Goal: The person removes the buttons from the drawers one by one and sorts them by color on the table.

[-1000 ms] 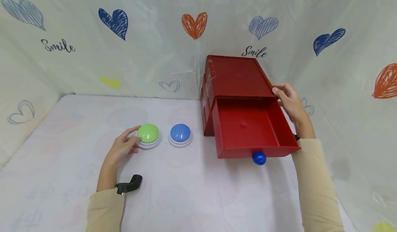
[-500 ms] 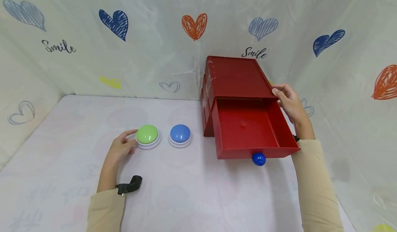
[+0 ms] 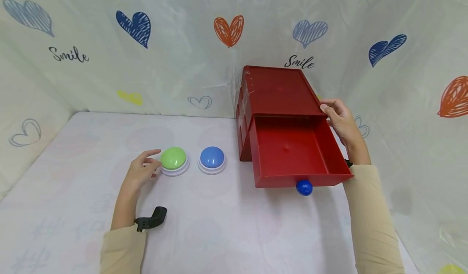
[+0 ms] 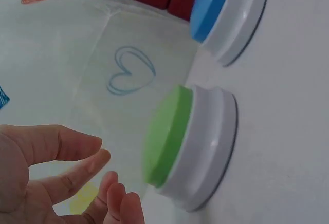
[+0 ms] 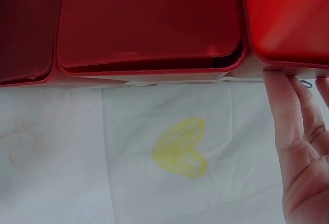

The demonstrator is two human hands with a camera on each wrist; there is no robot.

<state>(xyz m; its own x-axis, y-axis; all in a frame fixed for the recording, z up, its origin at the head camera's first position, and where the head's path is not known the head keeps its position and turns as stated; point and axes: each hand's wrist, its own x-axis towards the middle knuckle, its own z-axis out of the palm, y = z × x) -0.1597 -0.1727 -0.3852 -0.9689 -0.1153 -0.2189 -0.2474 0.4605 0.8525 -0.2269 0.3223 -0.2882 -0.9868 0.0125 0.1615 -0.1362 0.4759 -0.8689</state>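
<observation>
My left hand [image 3: 140,171] is beside the green dome push button [image 3: 173,159], left of it in the head view. Its fingers are relaxed and hold nothing; in the left wrist view the fingertips [image 4: 103,157] stand apart from the green dome [image 4: 167,136]. My right hand [image 3: 341,121] rests at the upper right front corner of a red drawer cabinet [image 3: 281,91]. Its fingers [image 5: 284,103] reach fairly straight to the red side in the right wrist view. The top drawer [image 3: 289,152] is pulled out, bare inside, with a blue round knob [image 3: 304,188].
A blue dome push button [image 3: 212,158] on a white base stands between the green one and the cabinet. The white table [image 3: 212,233] meets a sheet [image 3: 175,70] printed with hearts at the back and sides. Below the pulled-out drawer, lower drawers [image 5: 149,23] are closed.
My left fingers have drawn back slightly left from the green button, which they touched a second ago. My right hand, the cabinet and the drawer have stayed as they were.
</observation>
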